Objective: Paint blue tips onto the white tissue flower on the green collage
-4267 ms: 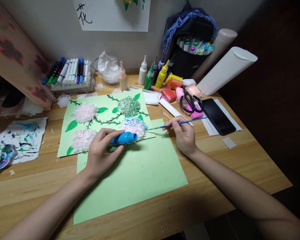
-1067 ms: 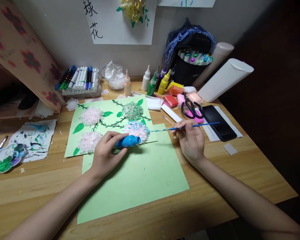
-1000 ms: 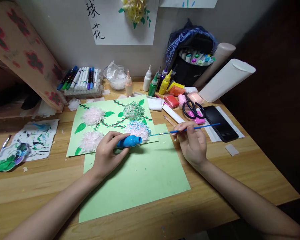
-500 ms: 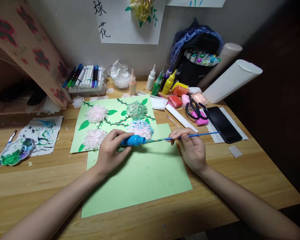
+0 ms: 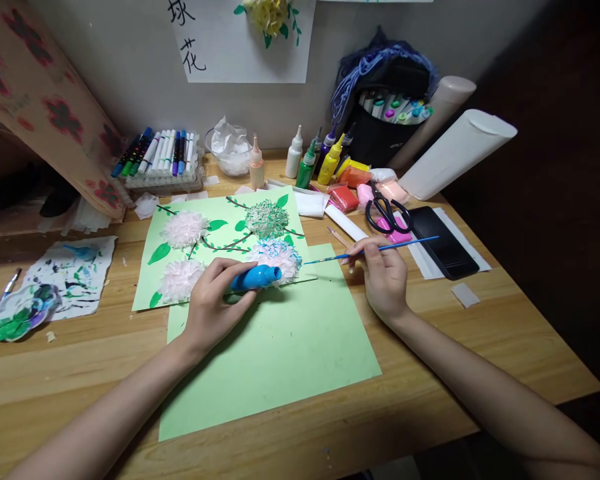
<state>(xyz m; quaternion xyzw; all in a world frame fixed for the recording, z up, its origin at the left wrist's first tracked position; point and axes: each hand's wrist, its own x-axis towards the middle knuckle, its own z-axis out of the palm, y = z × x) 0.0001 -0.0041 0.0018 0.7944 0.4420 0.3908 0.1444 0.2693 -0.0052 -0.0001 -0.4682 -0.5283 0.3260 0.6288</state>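
Observation:
My left hand point(image 5: 219, 303) is closed around a blue paint bottle point(image 5: 255, 277), tilted on its side with its uncapped mouth facing right. Between the fingers of my right hand point(image 5: 386, 277) is a thin blue paintbrush point(image 5: 397, 245); its tip is outside the bottle, near the blue-tinged paper flower point(image 5: 276, 259). That flower sits on a light green picture sheet point(image 5: 220, 200) with a green-dabbed flower point(image 5: 267, 219), two pale pink flowers point(image 5: 184, 229), painted leaves and dark stems. Beneath my hands lies a second plain green sheet point(image 5: 270, 373).
At the left are a paint palette point(image 5: 0, 310), a stained paper point(image 5: 87, 287) and another brush point(image 5: 11, 283). Along the back stand markers point(image 5: 163, 152), a bowl point(image 5: 229, 157) and several paint bottles point(image 5: 306, 167). Scissors point(image 5: 387, 217) and a phone point(image 5: 444, 241) lie at the right.
The brush has come out of the bottle's mouth, its tip now apart from it to the right. The bottle's mouth has turned slightly upward. The whole view has shifted a little.

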